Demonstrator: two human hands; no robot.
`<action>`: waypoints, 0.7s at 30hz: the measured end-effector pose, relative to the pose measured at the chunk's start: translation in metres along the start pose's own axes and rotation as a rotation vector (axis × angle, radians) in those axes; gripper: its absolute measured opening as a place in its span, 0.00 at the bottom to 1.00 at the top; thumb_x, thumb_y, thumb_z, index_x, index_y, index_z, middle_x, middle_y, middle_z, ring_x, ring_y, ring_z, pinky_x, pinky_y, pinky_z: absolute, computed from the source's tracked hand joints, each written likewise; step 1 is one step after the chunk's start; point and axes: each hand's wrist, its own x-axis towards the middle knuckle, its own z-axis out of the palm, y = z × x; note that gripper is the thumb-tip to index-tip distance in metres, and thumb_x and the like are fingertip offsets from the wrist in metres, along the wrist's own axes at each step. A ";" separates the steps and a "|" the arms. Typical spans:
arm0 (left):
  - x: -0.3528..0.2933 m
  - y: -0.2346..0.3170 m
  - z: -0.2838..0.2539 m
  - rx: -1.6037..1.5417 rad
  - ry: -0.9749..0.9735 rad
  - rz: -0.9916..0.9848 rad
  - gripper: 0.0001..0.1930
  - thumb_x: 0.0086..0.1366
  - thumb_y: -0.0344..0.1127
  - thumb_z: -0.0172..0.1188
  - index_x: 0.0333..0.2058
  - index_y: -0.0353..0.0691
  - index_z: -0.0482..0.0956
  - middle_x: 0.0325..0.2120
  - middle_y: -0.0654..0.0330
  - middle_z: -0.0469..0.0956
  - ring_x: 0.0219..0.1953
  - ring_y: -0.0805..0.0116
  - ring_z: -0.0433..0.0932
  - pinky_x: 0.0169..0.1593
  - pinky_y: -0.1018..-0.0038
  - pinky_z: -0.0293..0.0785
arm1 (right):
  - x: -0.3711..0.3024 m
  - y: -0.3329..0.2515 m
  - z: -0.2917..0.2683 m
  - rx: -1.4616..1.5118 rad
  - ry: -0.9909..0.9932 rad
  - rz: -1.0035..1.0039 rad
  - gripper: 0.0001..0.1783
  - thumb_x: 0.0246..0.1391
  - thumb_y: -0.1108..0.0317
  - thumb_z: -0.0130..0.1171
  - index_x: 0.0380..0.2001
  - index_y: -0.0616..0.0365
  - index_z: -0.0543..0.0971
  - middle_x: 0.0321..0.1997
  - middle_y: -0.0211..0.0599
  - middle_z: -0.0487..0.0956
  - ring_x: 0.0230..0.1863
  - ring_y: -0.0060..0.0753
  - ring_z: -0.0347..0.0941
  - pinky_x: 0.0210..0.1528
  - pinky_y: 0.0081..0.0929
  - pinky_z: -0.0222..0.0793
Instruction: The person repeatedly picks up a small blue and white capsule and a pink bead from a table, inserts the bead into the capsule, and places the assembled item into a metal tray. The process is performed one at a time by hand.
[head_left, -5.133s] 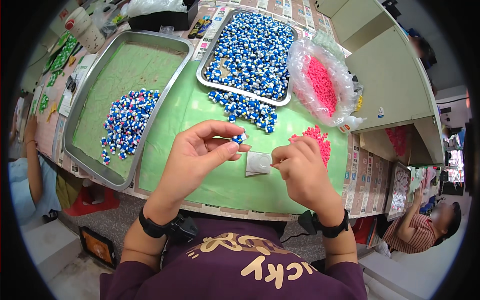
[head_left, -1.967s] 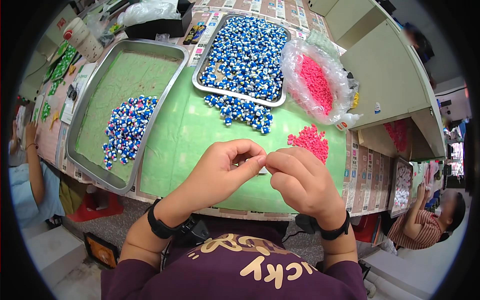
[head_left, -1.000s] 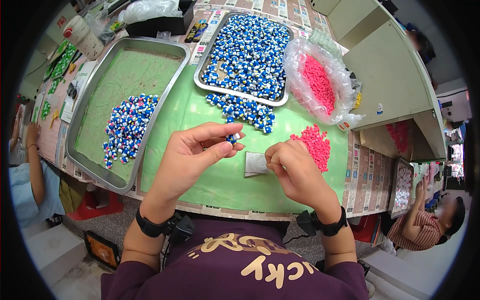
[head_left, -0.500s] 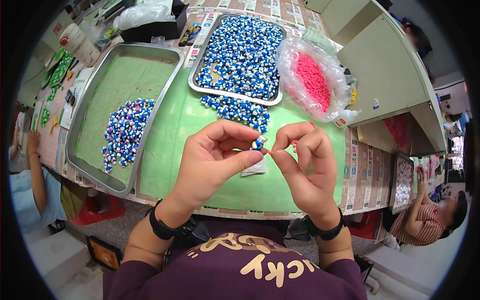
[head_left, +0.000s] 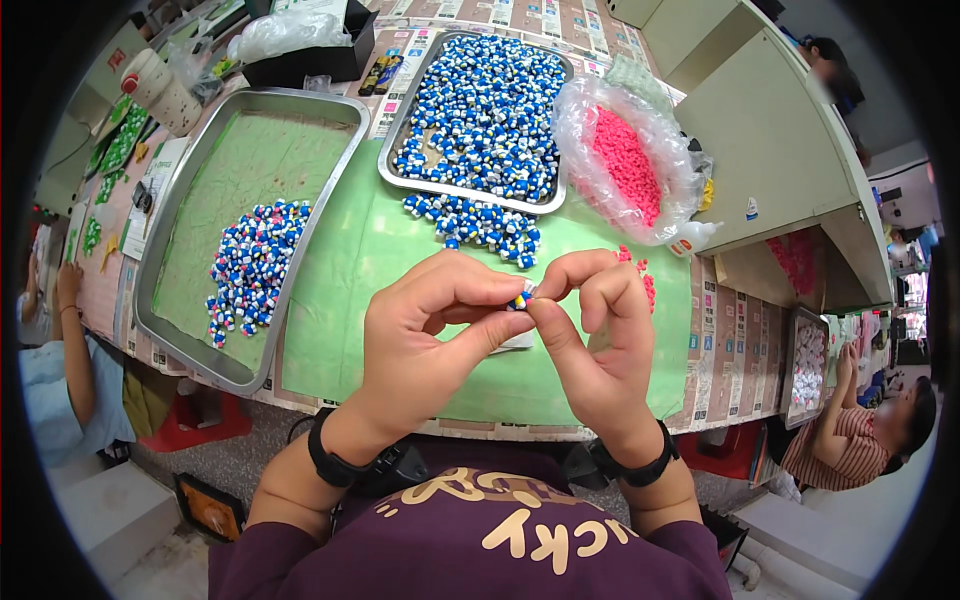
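Nearest, the left hand [head_left: 420, 325] pinches a small blue-and-white bead [head_left: 519, 299] between thumb and forefinger above the table [head_left: 716, 345]; the right hand's [head_left: 605, 345] thumb and forefinger meet its edge, though whether they grip anything cannot be told. The bead is probably light, firm and apt to slip, best held by its sides. Beyond lie a loose blue-and-white pile [head_left: 483, 228] and a filled metal tray [head_left: 470, 197].

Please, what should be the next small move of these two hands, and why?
Probably a gentle press by the bare right hand against the small, rounded blue, white and yellow piece, while the bare left hand holds it. The left thumb and fingers pinch the piece, and the right thumb and forefinger come close together at its right side. What lies between those two is hidden.
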 end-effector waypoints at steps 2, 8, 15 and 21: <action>-0.001 -0.002 0.001 0.083 0.017 0.056 0.12 0.53 0.16 0.67 0.37 0.33 0.81 0.36 0.56 0.78 0.39 0.71 0.79 0.43 0.78 0.79 | -0.002 0.001 0.002 -0.004 0.024 0.029 0.16 0.54 0.82 0.60 0.29 0.55 0.62 0.38 0.37 0.70 0.36 0.22 0.65 0.39 0.21 0.64; -0.001 0.000 -0.015 0.157 -0.107 0.166 0.11 0.53 0.15 0.67 0.35 0.34 0.80 0.34 0.55 0.79 0.36 0.71 0.79 0.38 0.80 0.77 | 0.002 0.007 -0.012 0.097 -0.060 0.205 0.21 0.48 0.79 0.67 0.29 0.53 0.61 0.38 0.34 0.68 0.40 0.24 0.66 0.44 0.23 0.64; -0.003 0.002 -0.111 0.494 0.340 0.207 0.07 0.58 0.17 0.62 0.34 0.35 0.78 0.34 0.62 0.77 0.35 0.78 0.77 0.36 0.84 0.76 | 0.002 0.032 -0.075 -0.295 -0.012 0.274 0.12 0.50 0.83 0.59 0.27 0.59 0.65 0.31 0.33 0.71 0.33 0.26 0.71 0.36 0.26 0.69; -0.020 0.008 -0.179 1.022 0.557 0.016 0.07 0.58 0.23 0.64 0.36 0.33 0.79 0.31 0.63 0.77 0.28 0.79 0.75 0.33 0.81 0.73 | -0.016 0.065 -0.076 -0.536 -0.190 0.316 0.08 0.47 0.85 0.53 0.29 0.62 0.68 0.27 0.41 0.73 0.29 0.40 0.72 0.34 0.32 0.67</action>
